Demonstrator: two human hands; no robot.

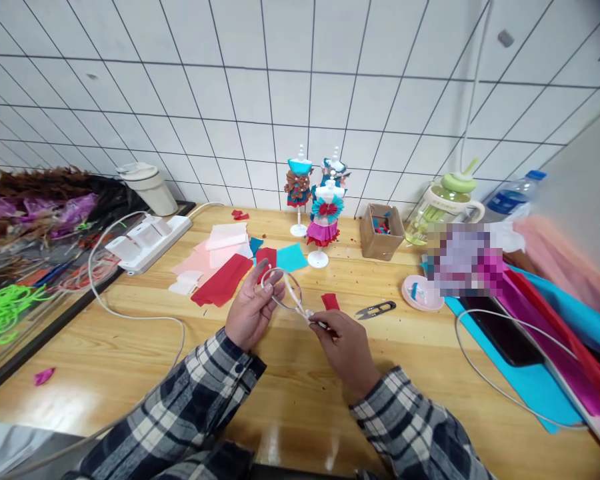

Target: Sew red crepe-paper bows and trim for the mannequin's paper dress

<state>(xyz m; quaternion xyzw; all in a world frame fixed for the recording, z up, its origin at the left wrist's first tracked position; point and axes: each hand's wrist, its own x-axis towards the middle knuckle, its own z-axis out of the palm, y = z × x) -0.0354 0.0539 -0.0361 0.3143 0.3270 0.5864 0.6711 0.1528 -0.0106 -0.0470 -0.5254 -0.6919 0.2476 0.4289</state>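
Between my hands is a thin white cord (297, 285) bent into a round loop, its strands coming together at a small white piece; I cannot make out its exact kind. My left hand (253, 307) pinches the loop's left side between thumb and fingers. At the lower right end, the fingertips of my right hand (343, 343) are closed on the joined strands. Just beyond lie a small red fabric piece (330, 301) and black thread snips (377, 310). Mini dress forms (325, 230) in colourful ruffled outfits stand behind.
Red cloth (223, 280) and pink sheets (205, 257) lie left of centre. A power strip (150, 243) and its cable run along the left. At right are a small cardboard box (381, 232), a pink dish (423, 293), a drink bottle (443, 207), a phone (503, 330) and coloured sheets.
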